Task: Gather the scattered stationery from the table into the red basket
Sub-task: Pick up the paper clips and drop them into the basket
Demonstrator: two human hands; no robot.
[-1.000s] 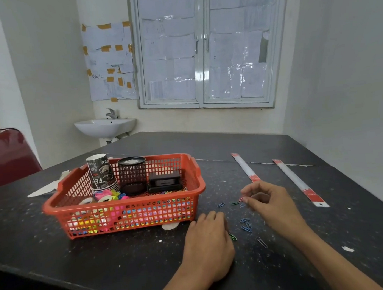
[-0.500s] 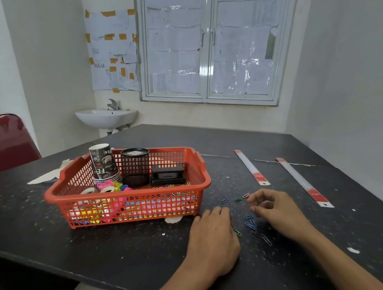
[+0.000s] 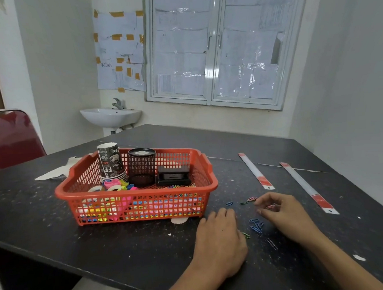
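The red basket [image 3: 137, 191] stands on the black table [image 3: 102, 244] and holds paper cups [image 3: 109, 162], a black mesh pen pot [image 3: 142, 167], a black box [image 3: 173, 176], tape rolls and coloured clips. Loose paper clips lie to its right: a blue one [image 3: 229, 203], a green one [image 3: 243, 203], a pink one [image 3: 252, 199], a blue cluster [image 3: 256, 225] and a grey one [image 3: 272, 244]. My left hand [image 3: 218, 239] rests flat, palm down, beside the cluster. My right hand [image 3: 284, 215] is low over the table, its curled fingers pinching a pink clip [image 3: 271, 206].
Two long white rulers with red ends [image 3: 254, 171] [image 3: 308, 188] lie on the table to the right. A white paper scrap [image 3: 57, 171] sits behind the basket's left corner. A dark red chair [image 3: 8, 138] is at the left, a sink [image 3: 111, 116] behind.
My right hand has dropped from above the table down to the clips and drawn nearer to me. The left hand has stayed flat in place.
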